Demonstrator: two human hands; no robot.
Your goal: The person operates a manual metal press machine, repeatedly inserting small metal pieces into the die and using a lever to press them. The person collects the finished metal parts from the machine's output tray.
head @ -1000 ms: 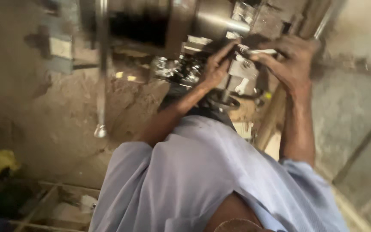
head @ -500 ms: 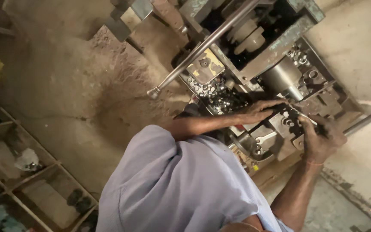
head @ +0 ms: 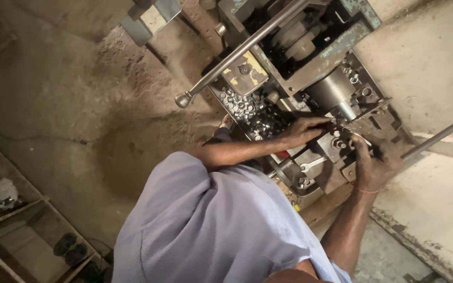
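I look down on a worn metal lathe (head: 342, 57) with a shiny cylindrical chuck (head: 334, 90). My left hand (head: 301, 130) reaches across the carriage, and its fingertips are pinched on a small metal piece at the tool post (head: 342, 137). Just right of the post, my right hand (head: 374, 166) is closed around a dark handle (head: 377, 152). A tray of several small shiny metal parts (head: 251, 111) lies just left of my left hand. An open-ended spanner (head: 310, 165) rests on the carriage between my arms.
A long steel lever with a ball end (head: 184, 98) sticks out to the left of the machine. Another thin bar (head: 441, 135) crosses at the right. The dirty concrete floor (head: 79, 105) spreads left, with a wooden rack (head: 32, 225) holding dark items at the lower left.
The view has turned and steadied, so the lathe now sits at the upper right. Both hands stay on the tool post area, the left one reaching slightly further in.
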